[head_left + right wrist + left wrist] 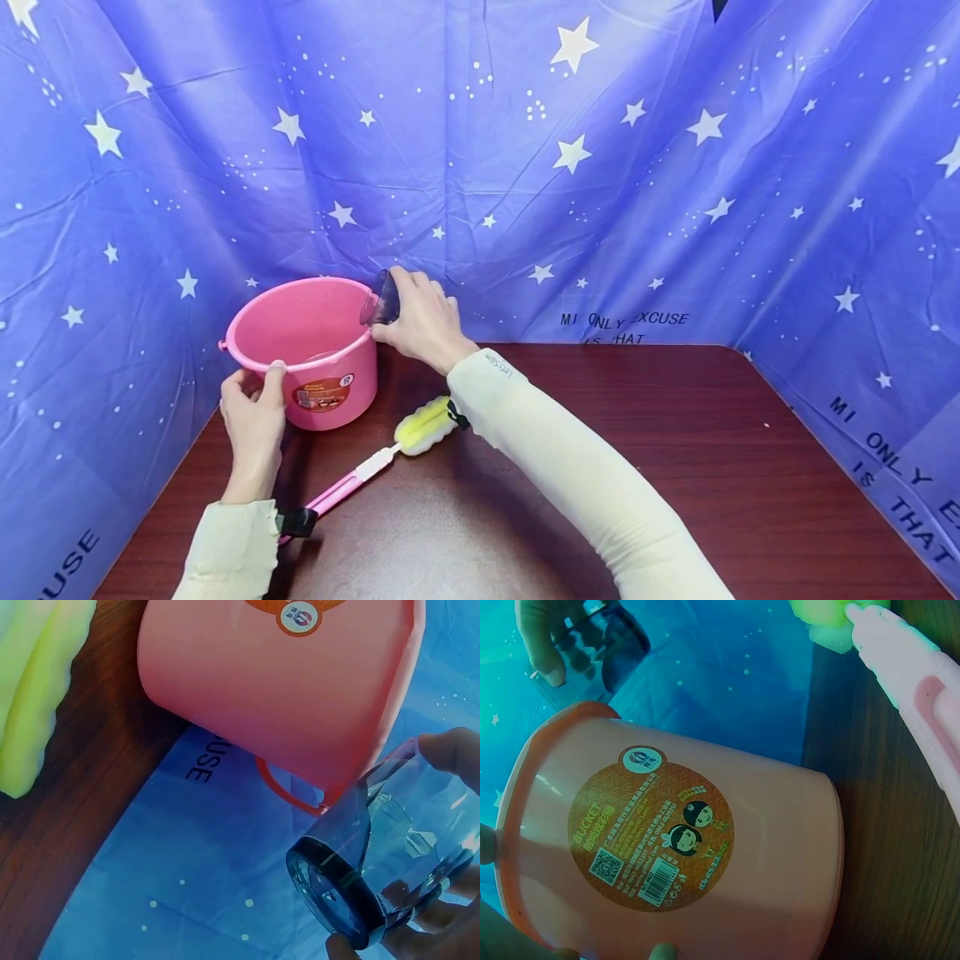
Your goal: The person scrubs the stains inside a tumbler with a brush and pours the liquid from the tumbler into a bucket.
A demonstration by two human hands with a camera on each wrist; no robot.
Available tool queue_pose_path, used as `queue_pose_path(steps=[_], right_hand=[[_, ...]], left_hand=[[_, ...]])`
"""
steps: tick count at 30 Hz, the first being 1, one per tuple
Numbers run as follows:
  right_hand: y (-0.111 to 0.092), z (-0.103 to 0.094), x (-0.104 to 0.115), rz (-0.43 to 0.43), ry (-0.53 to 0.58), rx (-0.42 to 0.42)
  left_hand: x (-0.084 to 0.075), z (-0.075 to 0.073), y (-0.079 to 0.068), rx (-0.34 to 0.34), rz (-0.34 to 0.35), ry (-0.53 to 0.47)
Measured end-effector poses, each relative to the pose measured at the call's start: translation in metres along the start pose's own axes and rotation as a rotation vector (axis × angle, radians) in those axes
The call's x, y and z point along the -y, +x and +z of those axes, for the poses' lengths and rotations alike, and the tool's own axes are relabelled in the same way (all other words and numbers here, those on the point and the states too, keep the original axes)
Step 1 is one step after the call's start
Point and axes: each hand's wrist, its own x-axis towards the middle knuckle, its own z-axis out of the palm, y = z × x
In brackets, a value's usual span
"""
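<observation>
A pink plastic bucket (352, 383) with a round orange label stands upright at the left of the table. My left hand (255, 417) grips its near-left rim, thumb up at the edge. At the bucket's right rim, my right hand (423, 321) holds a clear, dark-tinted drinking glass (386, 298), tipped toward the bucket's opening. In the right wrist view the thick base of the glass (337, 892) points away from the bucket and the fingers wrap its side. The bucket's inner bottom is mostly hidden by the near wall.
A bottle brush (423, 427) with a yellow and white sponge head lies on the dark red wooden table (600, 467), in front of the bucket. Its pink and white handle runs toward my left wrist. A blue star-patterned curtain (480, 167) closes off the back and sides.
</observation>
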Motion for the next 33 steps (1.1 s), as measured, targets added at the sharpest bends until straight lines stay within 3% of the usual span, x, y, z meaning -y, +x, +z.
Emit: queue_pose_path(steps=[6,16,33], right_hand=[[0.003,-0.003,0.004,-0.027,-0.022,0.021],[0.006,-0.006,0.011,-0.074,-0.158,0.048],[0.009,-0.01,0.018,-0.091,-0.199,0.073]], left_hand=[[0.0,0.0,0.0,0.004,-0.014,0.002],[-0.001,0.001,0.0,-0.001,-0.02,0.006],[-0.003,0.001,0.0,-0.003,-0.034,0.031]])
